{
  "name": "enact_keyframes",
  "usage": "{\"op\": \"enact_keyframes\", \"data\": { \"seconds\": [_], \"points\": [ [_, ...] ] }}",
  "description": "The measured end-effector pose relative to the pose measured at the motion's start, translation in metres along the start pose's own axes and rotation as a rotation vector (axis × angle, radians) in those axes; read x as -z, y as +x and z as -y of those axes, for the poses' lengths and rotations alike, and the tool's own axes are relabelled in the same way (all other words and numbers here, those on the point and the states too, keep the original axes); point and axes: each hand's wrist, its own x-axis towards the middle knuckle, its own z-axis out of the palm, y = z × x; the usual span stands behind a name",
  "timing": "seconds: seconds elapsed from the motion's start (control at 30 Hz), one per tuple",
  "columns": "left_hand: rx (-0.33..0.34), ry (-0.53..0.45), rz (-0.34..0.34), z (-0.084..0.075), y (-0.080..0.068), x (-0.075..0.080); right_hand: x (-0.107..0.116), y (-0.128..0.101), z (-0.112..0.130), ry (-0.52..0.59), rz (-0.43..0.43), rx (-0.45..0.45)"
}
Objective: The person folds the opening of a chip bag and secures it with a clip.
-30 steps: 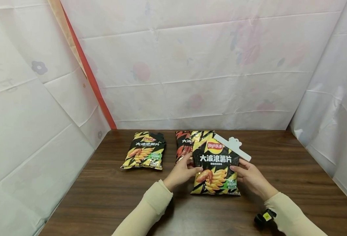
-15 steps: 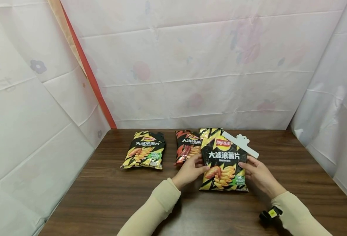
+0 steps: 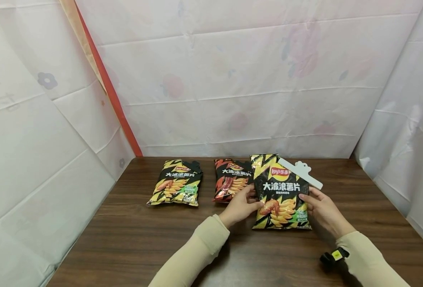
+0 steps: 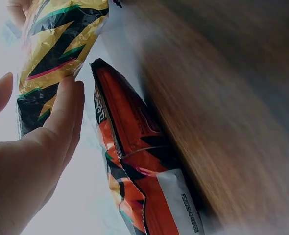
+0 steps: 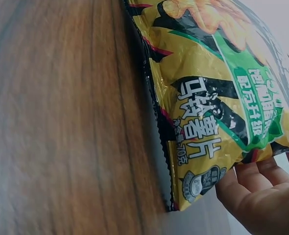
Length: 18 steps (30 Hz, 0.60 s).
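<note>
Both hands hold a yellow-and-black bag of potato chips (image 3: 279, 197) upright, its front facing me. A white clip (image 3: 301, 173) is fastened across the bag's upper right corner. My left hand (image 3: 238, 209) grips the left edge, thumb in front and fingers behind. At the right edge, my right hand (image 3: 324, 211) holds it the same way. In the right wrist view the bottom seam runs close over the wooden table. Just left of the held bag lies a red-and-black chip bag (image 3: 227, 189), partly covered by it and by my left hand.
Further left on the table (image 3: 143, 239) lies another yellow-and-black chip bag (image 3: 173, 189) with a black clip (image 3: 193, 166) on its upper right corner. A dark clip (image 3: 246, 164) also shows on the red bag. White printed curtains (image 3: 233, 79) enclose the back and sides.
Both hands have carried the yellow-and-black chip bag to the right and slightly toward the back. More of the red bag shows now. The bag at far left has stayed put.
</note>
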Motion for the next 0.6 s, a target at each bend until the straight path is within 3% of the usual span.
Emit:
{"op": "enact_keyframes", "data": {
  "seconds": [0.23,0.6],
  "points": [
    [-0.047,-0.016,0.010,-0.001,0.008,-0.007,0.008,0.002,0.003,0.044,-0.036,-0.001],
    [-0.015,-0.050,0.073,-0.006,0.012,-0.018,0.021,0.008,0.007,0.126,-0.058,0.026]
  ]
}}
